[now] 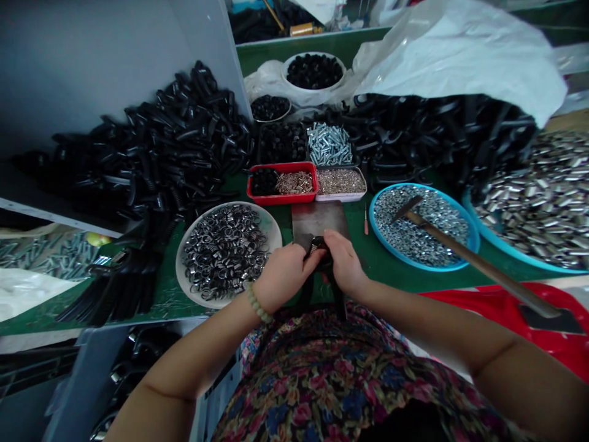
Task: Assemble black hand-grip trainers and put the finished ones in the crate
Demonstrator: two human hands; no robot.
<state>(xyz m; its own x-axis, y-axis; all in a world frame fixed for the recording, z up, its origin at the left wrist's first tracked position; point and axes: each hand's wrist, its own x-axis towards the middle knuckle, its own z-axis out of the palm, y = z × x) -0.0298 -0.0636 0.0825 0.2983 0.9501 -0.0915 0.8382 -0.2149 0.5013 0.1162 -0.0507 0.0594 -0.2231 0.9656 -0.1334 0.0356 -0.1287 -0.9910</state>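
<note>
While the left hand and right hand close around a small black plastic part, it sits at center, just over a steel plate. A white dish of metal rings lies left, a wooden-handled hammer rests across a blue tray of nuts right, and a red tray stands beyond the plate.
</note>
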